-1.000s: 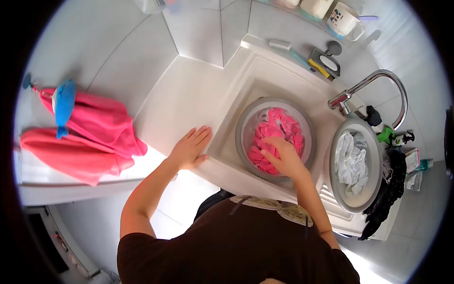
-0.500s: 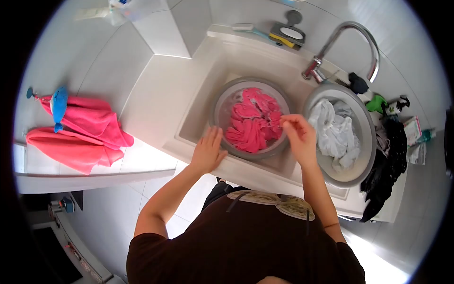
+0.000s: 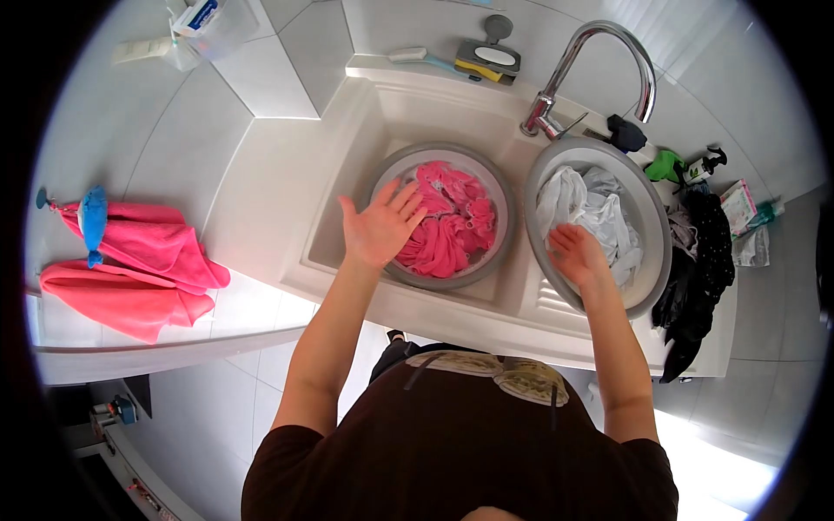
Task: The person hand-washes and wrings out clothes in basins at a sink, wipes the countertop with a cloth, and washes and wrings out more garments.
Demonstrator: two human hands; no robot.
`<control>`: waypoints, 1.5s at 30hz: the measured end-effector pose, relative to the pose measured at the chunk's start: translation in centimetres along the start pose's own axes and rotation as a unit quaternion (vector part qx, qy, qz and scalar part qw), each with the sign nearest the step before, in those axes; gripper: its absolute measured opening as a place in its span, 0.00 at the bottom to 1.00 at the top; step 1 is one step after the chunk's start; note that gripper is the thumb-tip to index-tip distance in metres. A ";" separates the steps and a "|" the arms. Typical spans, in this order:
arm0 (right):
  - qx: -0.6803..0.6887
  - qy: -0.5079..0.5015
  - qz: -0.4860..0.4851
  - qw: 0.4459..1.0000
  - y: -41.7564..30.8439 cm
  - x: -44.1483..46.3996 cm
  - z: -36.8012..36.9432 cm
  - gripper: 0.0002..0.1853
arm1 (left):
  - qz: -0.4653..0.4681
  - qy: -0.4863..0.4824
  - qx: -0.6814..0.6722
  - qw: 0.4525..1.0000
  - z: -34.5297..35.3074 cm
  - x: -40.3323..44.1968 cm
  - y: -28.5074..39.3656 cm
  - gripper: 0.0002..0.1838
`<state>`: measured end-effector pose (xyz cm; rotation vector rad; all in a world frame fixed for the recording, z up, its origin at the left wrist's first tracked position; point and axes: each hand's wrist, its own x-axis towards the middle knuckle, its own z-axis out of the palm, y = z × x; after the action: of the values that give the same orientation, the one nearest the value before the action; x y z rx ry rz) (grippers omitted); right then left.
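My left hand is open, palm up with fingers spread, over the left edge of a grey basin in the sink. Wet pink cloth lies bunched in that basin, just right of my fingers. My right hand is open too, palm turned up and fingers slightly bent, holding nothing. It hovers at the near left part of a second grey basin, which holds white laundry. Whether its fingers touch the laundry I cannot tell.
Behind the basins rises a chrome faucet. A brush and a soap holder rest on the back ledge. Dark clothes and a spray bottle are at the right. Pink towels hang at the left.
My left hand has turned palm up and spread its fingers. My right hand has left the pink cloth, moved right to the white laundry's basin and opened. The camera view has shifted slightly.
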<state>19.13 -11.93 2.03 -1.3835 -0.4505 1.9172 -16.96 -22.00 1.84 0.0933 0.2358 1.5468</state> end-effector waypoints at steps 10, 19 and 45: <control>-0.047 -0.263 0.046 0.962 -2.7 -4.5 9.4 0.22 | -0.047 0.192 -0.005 0.980 0.7 5.4 -4.4 0.51; -0.098 -0.241 -0.144 0.955 -4.3 -6.9 10.2 0.22 | -0.135 0.262 0.108 0.949 -1.2 10.4 -10.1 0.20; -0.912 -0.043 -0.151 0.379 -4.4 1.1 -11.6 0.34 | -0.173 -0.287 0.942 -0.030 6.2 13.6 -26.7 0.49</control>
<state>31.14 -9.66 -0.07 -1.7761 -3.1620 0.3438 10.52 -8.62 1.05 -2.8256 -1.5244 0.8510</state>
